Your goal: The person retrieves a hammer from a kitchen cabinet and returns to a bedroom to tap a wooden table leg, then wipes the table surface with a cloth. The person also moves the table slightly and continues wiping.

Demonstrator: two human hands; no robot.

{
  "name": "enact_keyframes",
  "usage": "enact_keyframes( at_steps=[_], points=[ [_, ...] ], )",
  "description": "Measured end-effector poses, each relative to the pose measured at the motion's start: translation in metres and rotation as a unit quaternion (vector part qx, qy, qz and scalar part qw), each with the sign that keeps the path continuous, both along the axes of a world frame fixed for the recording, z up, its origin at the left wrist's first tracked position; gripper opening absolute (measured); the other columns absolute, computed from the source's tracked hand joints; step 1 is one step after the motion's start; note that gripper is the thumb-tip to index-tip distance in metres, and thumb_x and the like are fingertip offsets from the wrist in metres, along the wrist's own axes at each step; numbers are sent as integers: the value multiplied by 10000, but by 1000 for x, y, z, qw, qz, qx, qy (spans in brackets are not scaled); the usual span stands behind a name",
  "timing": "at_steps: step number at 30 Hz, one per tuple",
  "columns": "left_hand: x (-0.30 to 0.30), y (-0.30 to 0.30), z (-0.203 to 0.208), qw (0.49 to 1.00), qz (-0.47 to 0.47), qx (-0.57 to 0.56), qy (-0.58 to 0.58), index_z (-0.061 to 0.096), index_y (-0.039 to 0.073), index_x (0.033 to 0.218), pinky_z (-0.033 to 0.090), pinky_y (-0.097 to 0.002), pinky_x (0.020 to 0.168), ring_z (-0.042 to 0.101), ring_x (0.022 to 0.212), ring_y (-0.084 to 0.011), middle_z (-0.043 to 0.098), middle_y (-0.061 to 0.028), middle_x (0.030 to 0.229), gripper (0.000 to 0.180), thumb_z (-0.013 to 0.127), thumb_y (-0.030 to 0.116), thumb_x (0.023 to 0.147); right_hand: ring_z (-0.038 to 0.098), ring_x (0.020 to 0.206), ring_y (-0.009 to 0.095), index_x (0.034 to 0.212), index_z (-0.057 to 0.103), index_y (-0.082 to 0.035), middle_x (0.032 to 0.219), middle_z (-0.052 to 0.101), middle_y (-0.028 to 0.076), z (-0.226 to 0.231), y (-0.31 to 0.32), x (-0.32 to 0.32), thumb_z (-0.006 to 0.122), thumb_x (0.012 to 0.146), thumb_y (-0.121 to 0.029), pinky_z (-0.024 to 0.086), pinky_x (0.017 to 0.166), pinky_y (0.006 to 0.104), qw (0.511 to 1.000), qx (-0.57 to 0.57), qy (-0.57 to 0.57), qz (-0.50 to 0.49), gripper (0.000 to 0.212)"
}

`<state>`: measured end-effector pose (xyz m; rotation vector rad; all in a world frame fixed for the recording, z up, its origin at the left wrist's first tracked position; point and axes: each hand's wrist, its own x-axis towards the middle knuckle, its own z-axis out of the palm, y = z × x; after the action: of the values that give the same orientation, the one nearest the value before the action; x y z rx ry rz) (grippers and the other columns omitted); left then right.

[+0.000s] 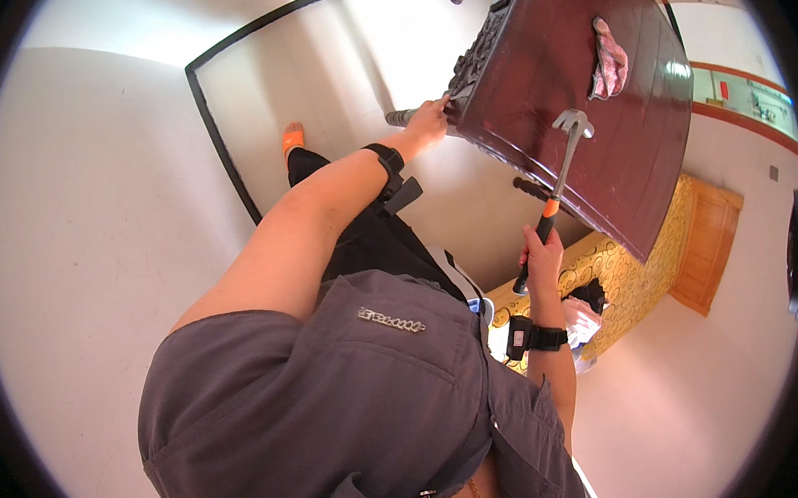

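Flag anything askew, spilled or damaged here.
Mildly odd: a crumpled pink cloth lies on the dark red table, looking casually dropped rather than folded. No spill or clear damage shows.

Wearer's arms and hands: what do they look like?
Left hand and right hand ungloved. Short dark-grey fabric sleeves. Left wrist: black band with flat dark attachment. Right wrist: black strap with boxy black module, small pale label. No cables visible.

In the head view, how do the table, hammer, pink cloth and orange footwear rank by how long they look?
Longest to shortest:
1. Table
2. Hammer
3. Pink cloth
4. Orange footwear
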<state>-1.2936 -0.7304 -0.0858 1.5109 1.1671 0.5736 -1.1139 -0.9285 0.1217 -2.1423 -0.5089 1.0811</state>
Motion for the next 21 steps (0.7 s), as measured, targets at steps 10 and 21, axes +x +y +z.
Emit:
enact_keyframes(
  at_steps=[10,21],
  points=[
    [-9,32,2,935,-32,-317,-158,597,21,1144,436,-297,837,596,909,-150,634,-44,997,304,478,84,871,441,406,74,815,513,-54,566,476,-8,-3,6,-3,671,811,-171,355,367,225,999,-7,-10,45,196],
    [-58,-18,166,929,49,-194,-312,365,-1,1260,492,-332,821,605,885,-188,601,-125,946,500,498,369,952,598,658,219,1155,451,-31,868,590,123,7,94,-134,652,839,-304,485,576,341,958,20,9,285,463]
  ],
)
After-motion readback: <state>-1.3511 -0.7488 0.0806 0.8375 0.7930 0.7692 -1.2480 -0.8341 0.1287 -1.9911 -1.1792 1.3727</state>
